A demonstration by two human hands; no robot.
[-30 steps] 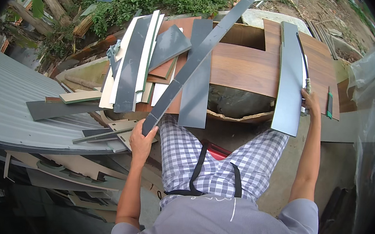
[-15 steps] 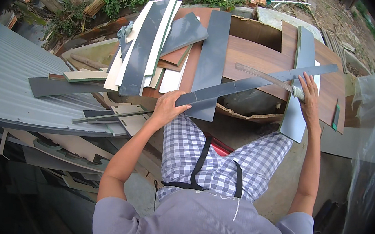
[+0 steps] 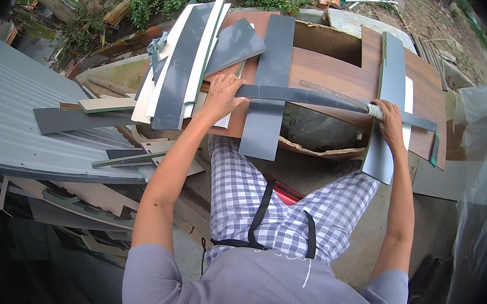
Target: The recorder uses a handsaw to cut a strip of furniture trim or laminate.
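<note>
A long, narrow dark-grey board strip (image 3: 313,97) lies nearly level across two wider grey boards. Its left end is gripped by my left hand (image 3: 223,97), thumb along the near edge. My right hand (image 3: 391,124) is closed round the cord-wrapped handle (image 3: 374,111) of a long rusty blade (image 3: 328,92), and also rests over the strip. The blade runs leftward along the strip's far edge. Beneath are a left grey board (image 3: 265,125), a right grey board (image 3: 379,150) and a brown wood-grain panel (image 3: 327,72).
Offcut boards (image 3: 182,67) are piled at the left, by a corrugated metal sheet (image 3: 7,106). A torn opening (image 3: 322,130) shows between the two grey boards. Beyond the right hand is a thin green-ended tool (image 3: 435,150). Clear plastic sheeting (image 3: 481,151) hangs at the right.
The strip has swung from a slant to nearly level, its left end moving away from me. My left hand moved forward with it; my right hand came nearer and closed round the handle.
</note>
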